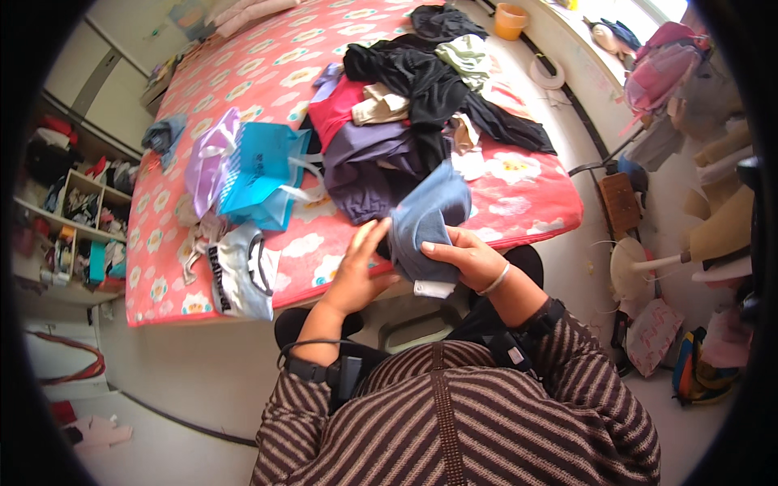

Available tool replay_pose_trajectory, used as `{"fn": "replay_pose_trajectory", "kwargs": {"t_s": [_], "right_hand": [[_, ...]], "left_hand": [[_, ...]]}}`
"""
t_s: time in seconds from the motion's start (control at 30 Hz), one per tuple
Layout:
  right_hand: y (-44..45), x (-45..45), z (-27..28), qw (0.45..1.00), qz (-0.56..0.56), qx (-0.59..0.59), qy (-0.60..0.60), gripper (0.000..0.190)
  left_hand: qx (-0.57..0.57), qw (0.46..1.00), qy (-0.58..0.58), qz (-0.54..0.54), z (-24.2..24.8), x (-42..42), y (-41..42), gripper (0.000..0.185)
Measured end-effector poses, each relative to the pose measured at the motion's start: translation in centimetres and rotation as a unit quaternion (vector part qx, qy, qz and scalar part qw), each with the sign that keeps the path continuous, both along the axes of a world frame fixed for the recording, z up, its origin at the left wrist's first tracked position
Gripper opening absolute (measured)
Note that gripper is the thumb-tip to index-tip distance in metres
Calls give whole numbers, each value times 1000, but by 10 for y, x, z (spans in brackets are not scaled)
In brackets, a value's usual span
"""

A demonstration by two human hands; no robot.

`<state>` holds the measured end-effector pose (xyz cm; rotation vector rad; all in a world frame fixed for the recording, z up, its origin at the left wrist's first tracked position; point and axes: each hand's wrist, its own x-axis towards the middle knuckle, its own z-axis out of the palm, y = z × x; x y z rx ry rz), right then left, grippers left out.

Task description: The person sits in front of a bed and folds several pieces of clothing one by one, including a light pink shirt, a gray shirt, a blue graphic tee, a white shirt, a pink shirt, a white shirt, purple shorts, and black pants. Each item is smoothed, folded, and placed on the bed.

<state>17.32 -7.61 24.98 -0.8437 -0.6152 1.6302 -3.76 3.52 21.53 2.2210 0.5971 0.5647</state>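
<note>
A blue garment point(424, 228), partly blurred and with a white tag at its lower end, is held up in front of me above the bed's near edge. My right hand point(471, 258) grips its right side, thumb on top. On the other side, my left hand point(358, 273) is spread with its fingertips at the garment's left edge; whether they touch the cloth is unclear. Just beyond lies a heap with purple clothing point(371, 158), a red garment point(331, 112) and black clothing point(419, 79).
A blue gift bag point(261, 173) and a lilac bag point(213, 158) stand on the floral bedspread point(292, 273). Nearer me lies a printed light-blue garment point(240, 273). Cluttered shelves point(85, 176) line the left side. On the right are an orange bin point(510, 21) and a white fan point(632, 267).
</note>
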Motion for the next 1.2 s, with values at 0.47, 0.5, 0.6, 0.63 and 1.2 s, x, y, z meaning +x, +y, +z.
{"fn": "replay_pose_trajectory", "kwargs": {"t_s": [0.47, 0.5, 0.6, 0.63, 1.2], "right_hand": [[-6, 17, 27, 975, -169, -75, 124, 22], [-6, 16, 26, 979, -142, -47, 138, 23], [-6, 16, 29, 981, -129, -26, 144, 30], [-5, 15, 30, 981, -127, -15, 143, 30], [-1, 20, 76, 940, -80, 95, -317, 19]], "left_hand": [[-372, 922, -105, -4, 43, -65, -24, 31], [-400, 910, -110, -12, 43, -66, -26, 32], [-420, 896, -139, -24, 39, -63, -32, 51], [-430, 893, -133, -17, 38, -63, -32, 50], [-284, 909, -270, 139, 92, -68, -8, 5]]}}
